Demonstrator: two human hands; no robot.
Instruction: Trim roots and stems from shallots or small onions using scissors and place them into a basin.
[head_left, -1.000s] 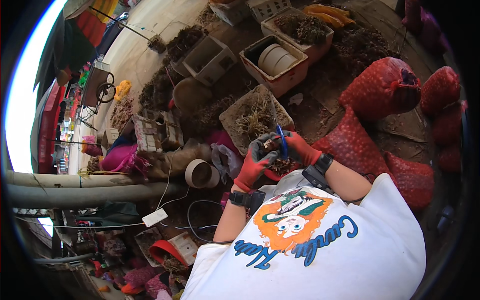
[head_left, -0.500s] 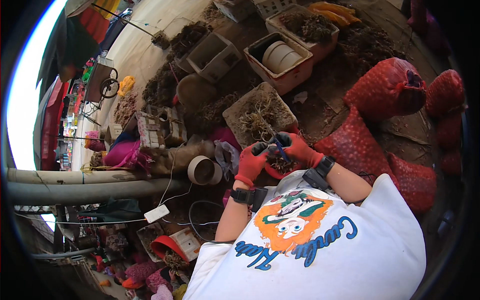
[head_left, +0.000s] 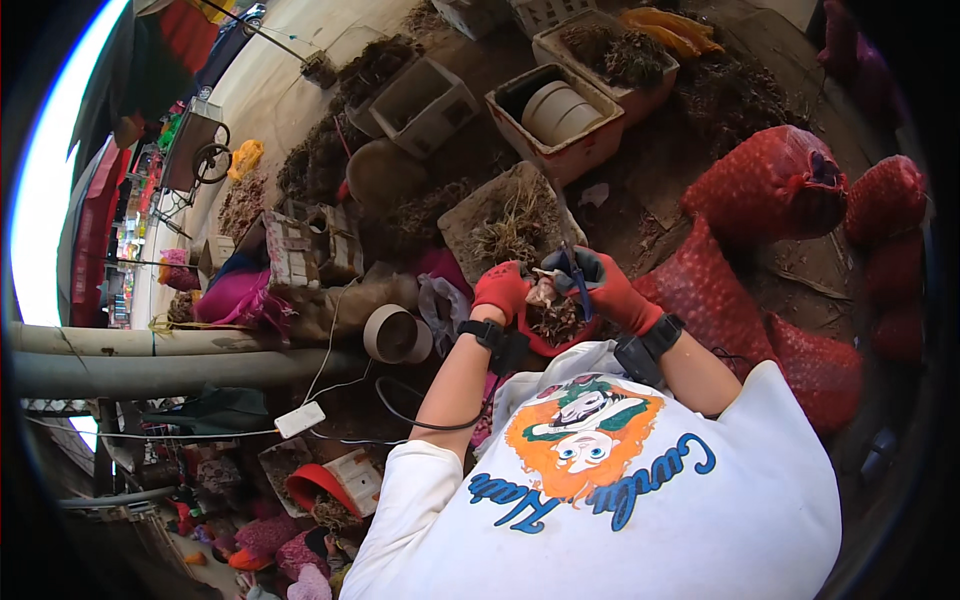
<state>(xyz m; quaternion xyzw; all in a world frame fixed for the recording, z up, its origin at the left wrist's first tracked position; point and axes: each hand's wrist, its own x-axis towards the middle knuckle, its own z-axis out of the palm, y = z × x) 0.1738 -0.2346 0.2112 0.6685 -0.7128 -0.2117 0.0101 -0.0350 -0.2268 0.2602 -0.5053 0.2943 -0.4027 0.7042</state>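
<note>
You are holding a pale, rounded bulb clump with papery skin (head_left: 541, 291) near the centre of the frame. Your left hand in a red-and-grey work glove (head_left: 504, 287) is pinching it, its fingers drawn in close, though the glove is partly hiding the grip. Your right hand in a matching glove (head_left: 606, 286) is wrapping its fingers around a slim cutting tool with blue handles (head_left: 579, 276), its blade pointing toward the top of the frame; whether its blades are parted is too small to tell.

As for progress, the work seems to be partway along. Plump red mesh sacks of small round bulbs (head_left: 765, 187) are already sitting full at the right of the frame, and loose straw-coloured stalks (head_left: 508, 228) are lying in a shallow, dirty-white box (head_left: 463, 222) just above your hands. More brownish bulbs (head_left: 556, 324) are waiting in a round red basin (head_left: 527, 336) below them, so some appear to be left; the clump in your grip is looking unfinished, in my judgement.

The clump is lying between your two hands, touching the left fingers and sitting just left of the tool. It is showing above the basin's upper left part, below the box.
</note>
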